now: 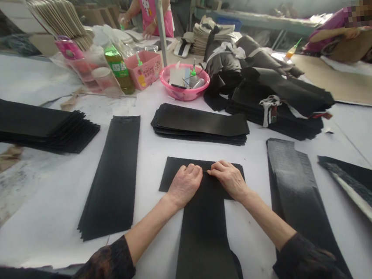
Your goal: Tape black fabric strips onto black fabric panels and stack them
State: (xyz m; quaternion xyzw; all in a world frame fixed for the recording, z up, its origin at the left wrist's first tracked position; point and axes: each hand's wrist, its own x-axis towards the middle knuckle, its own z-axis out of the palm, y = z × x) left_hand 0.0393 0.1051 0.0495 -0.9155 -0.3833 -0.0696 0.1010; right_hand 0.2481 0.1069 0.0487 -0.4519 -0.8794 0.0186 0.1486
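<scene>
A long black leather-like strip (pixel 204 243) runs from the table's near edge up to a black piece lying crosswise (pixel 169 175) beneath its far end. My left hand (pixel 186 184) has its fingers curled closed on the strip's far edge, at the left corner. At the right corner, my right hand (pixel 228 179) pinches that same edge between thumb and fingers. The two hands face each other with a small gap between them. Part of the crosswise piece is hidden under the hands and the strip.
Stacks of black strips lie to the left (pixel 113 177), behind (pixel 200 122) and to the right (pixel 296 190). Farther back stand a pink basin (pixel 186 94), a green-labelled bottle (pixel 120 71) and a pink box (pixel 146 68). A metal post (pixel 161 28) rises there. Two people work beyond.
</scene>
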